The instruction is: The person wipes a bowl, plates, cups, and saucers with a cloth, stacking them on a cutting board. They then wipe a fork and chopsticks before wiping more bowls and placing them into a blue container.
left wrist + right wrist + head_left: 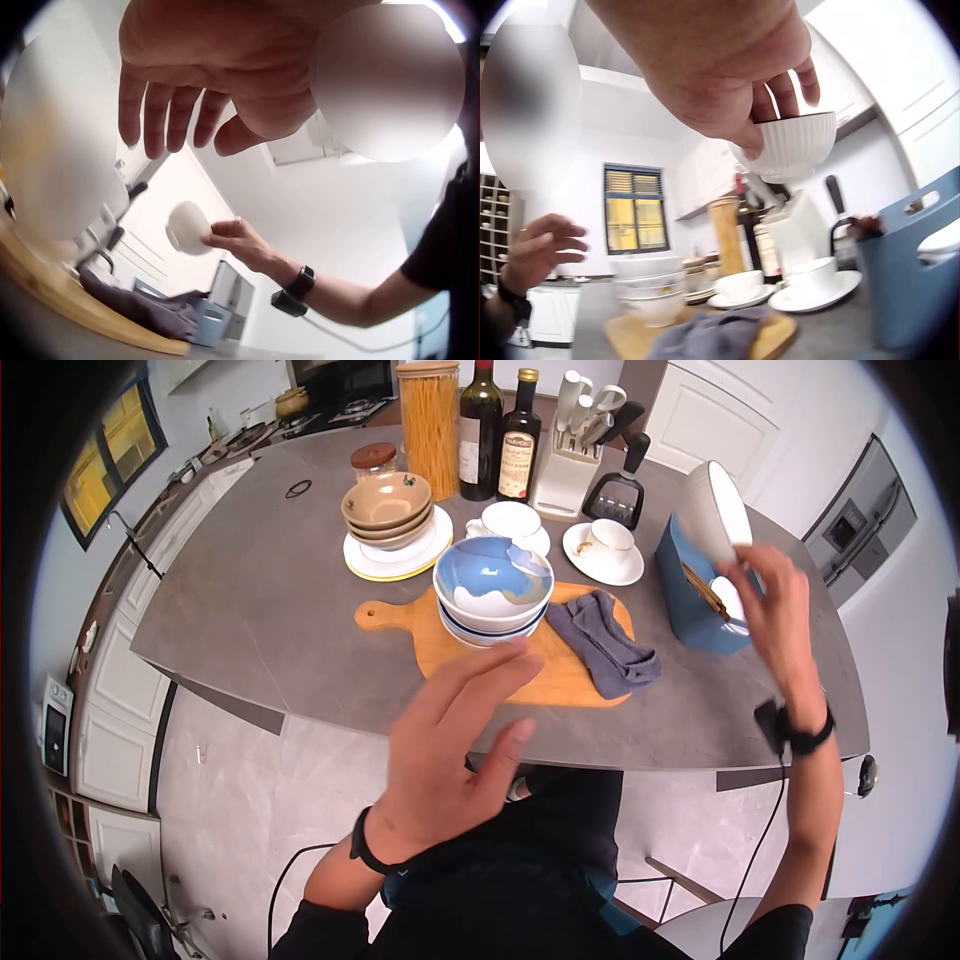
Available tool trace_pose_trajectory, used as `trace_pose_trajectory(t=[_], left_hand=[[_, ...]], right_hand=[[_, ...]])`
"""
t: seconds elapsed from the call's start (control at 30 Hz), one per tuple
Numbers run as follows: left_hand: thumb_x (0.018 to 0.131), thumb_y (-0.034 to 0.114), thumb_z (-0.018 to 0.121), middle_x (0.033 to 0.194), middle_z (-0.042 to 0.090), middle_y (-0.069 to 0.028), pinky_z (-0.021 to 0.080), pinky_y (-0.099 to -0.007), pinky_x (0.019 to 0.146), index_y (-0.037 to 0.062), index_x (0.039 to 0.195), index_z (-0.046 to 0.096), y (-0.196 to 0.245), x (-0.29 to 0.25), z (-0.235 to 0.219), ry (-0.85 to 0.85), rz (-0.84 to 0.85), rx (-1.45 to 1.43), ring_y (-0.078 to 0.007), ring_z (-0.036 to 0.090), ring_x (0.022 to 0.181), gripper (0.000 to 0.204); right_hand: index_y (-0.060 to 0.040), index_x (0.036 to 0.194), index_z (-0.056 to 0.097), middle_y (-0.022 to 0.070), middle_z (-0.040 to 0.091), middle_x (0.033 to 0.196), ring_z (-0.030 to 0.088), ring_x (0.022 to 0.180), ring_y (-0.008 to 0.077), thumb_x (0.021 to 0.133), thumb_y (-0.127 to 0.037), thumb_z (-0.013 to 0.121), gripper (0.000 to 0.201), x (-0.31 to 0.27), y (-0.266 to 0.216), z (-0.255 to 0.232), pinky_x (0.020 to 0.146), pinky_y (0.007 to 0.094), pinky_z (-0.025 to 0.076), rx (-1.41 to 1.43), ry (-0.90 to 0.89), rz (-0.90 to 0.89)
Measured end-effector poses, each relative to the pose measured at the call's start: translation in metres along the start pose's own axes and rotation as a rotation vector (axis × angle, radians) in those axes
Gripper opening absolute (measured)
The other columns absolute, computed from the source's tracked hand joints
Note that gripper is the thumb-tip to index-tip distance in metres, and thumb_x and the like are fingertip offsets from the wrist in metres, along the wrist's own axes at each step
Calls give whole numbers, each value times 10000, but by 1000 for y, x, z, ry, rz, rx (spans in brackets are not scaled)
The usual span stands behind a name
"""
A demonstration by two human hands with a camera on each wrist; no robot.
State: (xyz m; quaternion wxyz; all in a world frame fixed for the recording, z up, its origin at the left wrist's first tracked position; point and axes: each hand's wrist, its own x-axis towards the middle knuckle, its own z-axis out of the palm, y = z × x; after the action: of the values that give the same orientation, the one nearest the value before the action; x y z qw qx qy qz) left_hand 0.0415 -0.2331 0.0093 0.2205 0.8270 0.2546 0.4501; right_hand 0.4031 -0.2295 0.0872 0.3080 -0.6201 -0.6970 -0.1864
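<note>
A blue plastic bin (688, 622) is standing at three o'clock from the stack of blue-and-white ceramic bowls (492, 606). A white ribbed bowl (706, 512) is tilting at two o'clock, pinched by the right hand (783, 610); the nearer left hand (435, 755) is hovering open at seven.

White cabinets (712, 410) lining the kitchen walls.
Yellow panes are glowing in the window (115, 445) above pale floor tiles (240, 800).
</note>
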Motion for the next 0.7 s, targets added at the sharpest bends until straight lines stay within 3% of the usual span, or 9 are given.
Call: trace_pose_trajectory(t=[0.03,0.1,0.2,0.23,0.33,0.4,0.5,0.57,0.7], left_hand=[[861,49,716,1471,545,-197,495,-422,1030,8,1320,630,5,-2,12,-4,-6,-7,-350,561,1336,469],[878,264,813,1521,475,-180,467,-451,1075,22,1538,364,9,-9,41,7,-269,-641,-331,541,1350,834],[805,444,883,1567,395,-167,417,-414,1138,24,1600,151,-10,-36,71,32,-180,-626,-278,486,1400,1159],[741,572,893,1565,383,-156,382,-411,1175,24,1598,160,1,-41,76,118,-519,-1138,-268,449,1430,1254],[760,654,837,1549,418,-154,403,-435,1169,23,1591,209,-4,-61,70,127,-602,-1198,-281,463,1425,1219],[808,709,736,1552,433,-144,408,-460,1167,41,1586,257,-22,-82,64,107,-614,-1181,-297,464,1428,1132],[881,787,564,1562,444,-129,413,-493,1165,71,1587,301,-20,-79,51,111,-624,-1159,-316,464,1433,1040],[921,828,428,1575,434,-129,408,-509,1166,82,1598,295,-20,-80,47,146,-626,-1176,-319,458,1439,1017],[910,853,411,1590,419,-131,402,-500,1172,78,1603,288,-24,-90,41,68,-622,-1180,-315,451,1445,1048]], right_hand=[[0,963,735,174,724,957,676,887,373,865,-102,725,141,-19,-25,-6,851,411,533,55,-2,-119],[-19,946,733,126,729,959,688,909,343,836,-85,738,128,-51,-75,-14,868,417,538,195,-79,-311],[-34,932,723,108,733,965,699,919,329,837,-98,754,118,-93,-127,1,865,401,549,391,-260,-449],[-34,932,723,108,733,965,699,919,329,837,-98,754,118,-99,-136,8,865,401,549,389,-260,-428],[-28,944,719,121,728,978,701,910,339,878,-160,751,150,-108,-138,21,854,401,552,698,-361,-332],[-28,987,718,140,723,1036,692,963,358,893,-237,763,233,-83,-110,33,863,426,553,559,-157,-317],[-22,1070,722,179,710,1097,668,1033,388,886,-228,769,281,-60,-89,71,903,456,538,409,-118,-189],[-14,1145,717,206,695,1138,644,1086,399,895,-158,733,289,-65,-75,105,940,470,516,161,-112,-184],[4,1191,704,213,692,1181,645,1092,406,897,-65,671,303,-65,-55,119,965,472,503,210,-233,-99]])
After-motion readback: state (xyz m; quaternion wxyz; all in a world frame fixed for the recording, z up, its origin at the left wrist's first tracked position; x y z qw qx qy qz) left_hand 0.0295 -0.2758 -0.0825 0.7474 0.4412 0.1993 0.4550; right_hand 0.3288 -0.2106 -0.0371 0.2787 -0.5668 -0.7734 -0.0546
